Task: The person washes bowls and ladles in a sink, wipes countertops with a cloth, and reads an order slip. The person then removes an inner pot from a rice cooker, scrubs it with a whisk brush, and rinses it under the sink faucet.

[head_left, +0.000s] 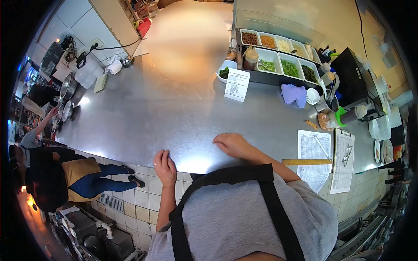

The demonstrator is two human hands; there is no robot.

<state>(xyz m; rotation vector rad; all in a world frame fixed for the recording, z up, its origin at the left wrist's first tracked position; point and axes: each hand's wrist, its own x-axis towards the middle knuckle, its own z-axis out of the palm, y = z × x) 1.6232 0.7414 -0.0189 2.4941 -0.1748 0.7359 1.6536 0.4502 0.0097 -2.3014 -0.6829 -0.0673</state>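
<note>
Steel counter (143, 117) lies in front: left hand (165, 168) at its near edge, loosely curled, seemingly empty; right hand (235, 145) over it, bent, contents hidden. Careless reaching across could dislodge the receipt (237, 85).

- My left forearm (166, 202) points forward, its grip (164, 167) slack and part-open, fingers bent.
- My right forearm (275, 164) angles leftward before my chest, its grip (235, 145) knuckles-up, fingers curled under.

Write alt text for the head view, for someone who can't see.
A person's left hand and right hand, seemingly empty, are near the edge of a metal counter. Beyond are a printed slip and ingredient trays; a clipboard lies at right.
</note>
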